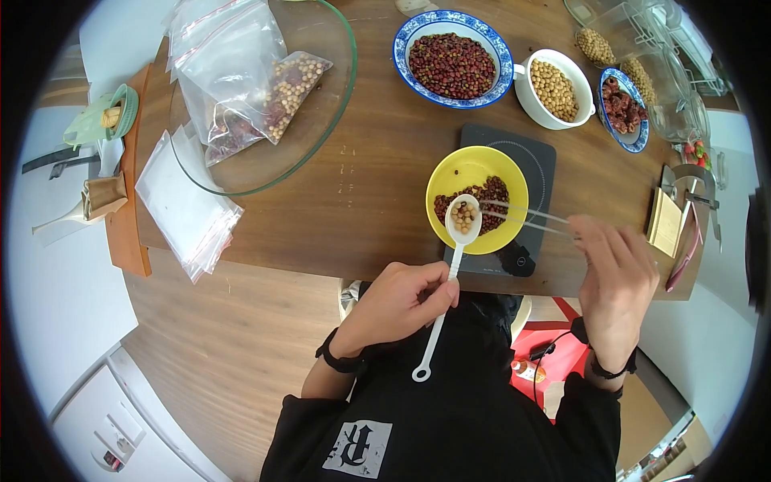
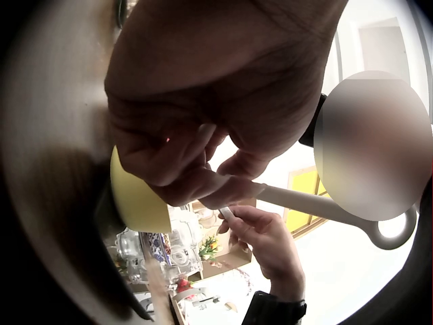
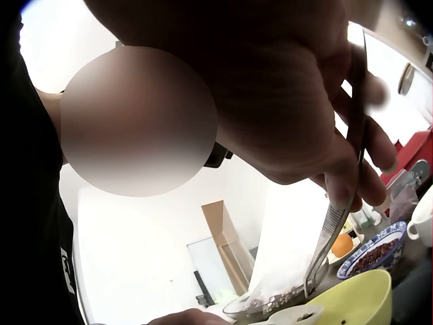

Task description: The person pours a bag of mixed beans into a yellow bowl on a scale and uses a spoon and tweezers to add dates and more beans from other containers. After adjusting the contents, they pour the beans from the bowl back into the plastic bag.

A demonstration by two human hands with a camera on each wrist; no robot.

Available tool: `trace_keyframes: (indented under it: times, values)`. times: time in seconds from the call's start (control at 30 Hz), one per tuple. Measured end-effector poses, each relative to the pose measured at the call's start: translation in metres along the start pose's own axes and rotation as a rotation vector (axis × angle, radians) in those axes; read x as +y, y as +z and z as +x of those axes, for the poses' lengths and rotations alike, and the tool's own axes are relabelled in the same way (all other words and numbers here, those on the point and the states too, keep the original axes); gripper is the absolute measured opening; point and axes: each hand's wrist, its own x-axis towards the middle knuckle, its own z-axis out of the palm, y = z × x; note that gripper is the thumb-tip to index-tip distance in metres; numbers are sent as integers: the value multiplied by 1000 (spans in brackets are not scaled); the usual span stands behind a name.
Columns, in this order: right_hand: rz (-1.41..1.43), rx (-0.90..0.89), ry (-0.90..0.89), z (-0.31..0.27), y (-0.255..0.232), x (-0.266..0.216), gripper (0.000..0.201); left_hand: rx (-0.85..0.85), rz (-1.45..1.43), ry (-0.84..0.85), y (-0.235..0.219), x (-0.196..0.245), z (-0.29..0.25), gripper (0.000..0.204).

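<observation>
My left hand [image 1: 397, 304] grips the handle of a white long-handled spoon [image 1: 434, 345]. The spoon's bowl holds pale round beans [image 1: 463, 215] with a few dark ones among them. Beneath it stands a yellow bowl [image 1: 474, 161], partly filled with dark red beans [image 1: 495, 195]. My right hand [image 1: 617, 281] pinches metal tweezers [image 3: 331, 237], whose two prongs reach left over the yellow bowl, with the tips close beside the spoon. In the left wrist view, the spoon's ringed handle end [image 2: 392, 230] sticks out beyond the fingers.
The yellow bowl stands on a flat black appliance [image 1: 536, 173]. Behind it are a blue-and-white bowl of red beans [image 1: 401, 64], a white pot of pale beans [image 1: 526, 103] and a small patterned dish [image 1: 636, 145]. Filled bags lie in a glass dish [image 1: 341, 104]; flat plastic bags [image 1: 181, 201] lie nearby.
</observation>
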Motion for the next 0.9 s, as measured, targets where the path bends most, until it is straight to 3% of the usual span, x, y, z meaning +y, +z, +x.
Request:
trace_keyframes:
  times: [0.13, 0.37, 0.53, 0.9]
  values:
    - [-23, 49, 27, -1, 4, 4, 43, 4, -22, -14, 0, -1, -1, 27]
    - [-39, -41, -95, -6, 4, -4, 43, -4, 9, -36, 0, 0, -1, 27]
    - [-65, -66, -122, -5, 4, -9, 43, 16, 32, 45, 4, -1, -1, 24]
    - [-73, -46, -125, -4, 6, -12, 45, 14, 40, 56, 4, -1, -2, 25]
